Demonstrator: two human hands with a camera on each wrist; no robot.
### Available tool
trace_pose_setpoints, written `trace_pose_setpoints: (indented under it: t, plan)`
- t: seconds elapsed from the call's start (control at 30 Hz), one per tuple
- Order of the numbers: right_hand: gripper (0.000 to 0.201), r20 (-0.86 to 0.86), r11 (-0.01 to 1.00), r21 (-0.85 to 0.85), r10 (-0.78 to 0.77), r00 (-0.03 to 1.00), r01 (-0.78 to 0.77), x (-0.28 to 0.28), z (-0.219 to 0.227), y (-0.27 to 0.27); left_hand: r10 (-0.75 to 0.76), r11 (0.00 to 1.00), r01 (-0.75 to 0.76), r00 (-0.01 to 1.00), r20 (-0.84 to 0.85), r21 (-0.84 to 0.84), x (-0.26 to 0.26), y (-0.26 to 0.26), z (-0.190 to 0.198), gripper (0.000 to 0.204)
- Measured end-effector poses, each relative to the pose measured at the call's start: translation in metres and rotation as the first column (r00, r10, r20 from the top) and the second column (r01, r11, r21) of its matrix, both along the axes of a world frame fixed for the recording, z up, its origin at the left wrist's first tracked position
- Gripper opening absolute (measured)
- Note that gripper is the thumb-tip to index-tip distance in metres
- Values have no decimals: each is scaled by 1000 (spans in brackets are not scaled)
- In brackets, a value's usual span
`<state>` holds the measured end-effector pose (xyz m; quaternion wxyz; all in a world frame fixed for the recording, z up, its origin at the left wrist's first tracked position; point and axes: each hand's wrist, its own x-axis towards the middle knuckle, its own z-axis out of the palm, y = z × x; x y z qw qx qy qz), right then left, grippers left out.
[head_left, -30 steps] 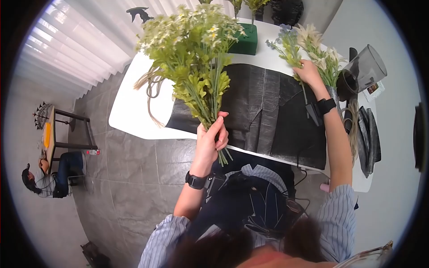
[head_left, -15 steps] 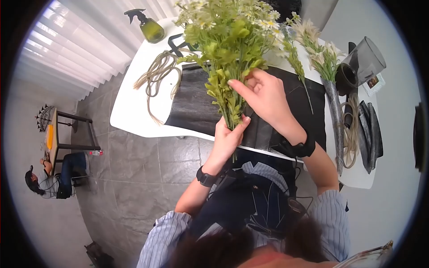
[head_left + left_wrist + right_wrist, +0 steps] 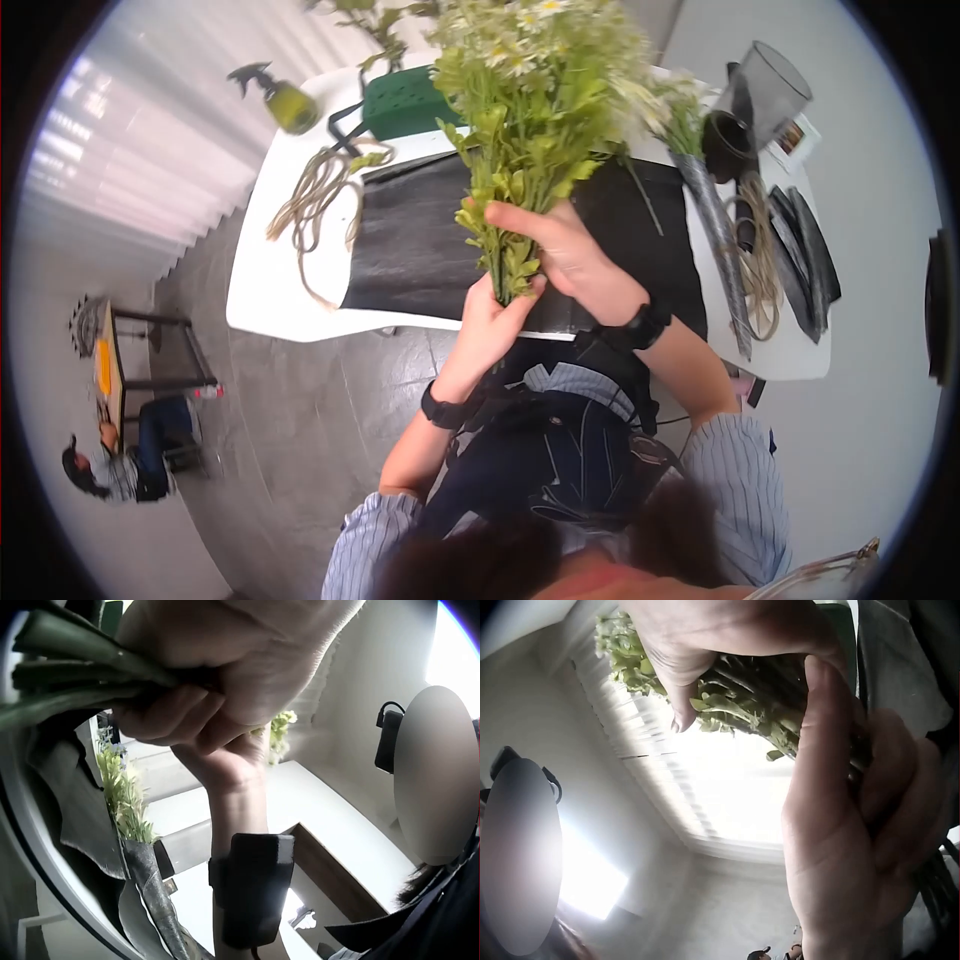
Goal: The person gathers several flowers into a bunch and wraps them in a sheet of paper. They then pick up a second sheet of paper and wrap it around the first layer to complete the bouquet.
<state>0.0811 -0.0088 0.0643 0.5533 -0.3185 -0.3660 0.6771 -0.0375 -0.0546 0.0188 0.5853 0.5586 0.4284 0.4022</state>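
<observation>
A bouquet of white daisy-like flowers with leafy green stems [image 3: 525, 130] stands upright in front of me, over a black wrapping sheet [image 3: 410, 245] on the table. My left hand [image 3: 495, 322] grips the stems low down, and the cut ends [image 3: 71, 667] stick out past the fist in the left wrist view. Just above it, my right hand [image 3: 572, 252] curls round the leafy stems, its thumb lying across the front. The right wrist view shows that hand [image 3: 742, 630] arched over the stems beside the left hand [image 3: 840, 795]. Leaves hide some of the fingers.
A green block with holes [image 3: 405, 108], a spray bottle [image 3: 292, 108] and a coil of cord [image 3: 305, 205] are at left. A loose stem [image 3: 645, 195], wrapped pale flowers [image 3: 718, 260], a clear container [image 3: 778, 95] and black rolls [image 3: 800, 265] lie right. A person [image 3: 115, 475] sits far left.
My right hand has come from the blue flowers at the right to the bouquet and closed round its stems. The bouquet has moved right with my left hand. The view has shifted.
</observation>
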Motion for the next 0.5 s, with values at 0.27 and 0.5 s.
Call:
trace_pose_setpoints:
  t: [0.27, 0.5]
  plan:
    - [30, -87, 979, -70, -197, 977, 191, 18, 5, -8, -379, 922, 366, 919, -105, -128, 5, 13, 30, 40]
    - [20, -111, 930, -30, -367, 924, 366, 87, 29, -9, -22, 806, 580, 225, 974, -116, -20, 35, 45, 80]
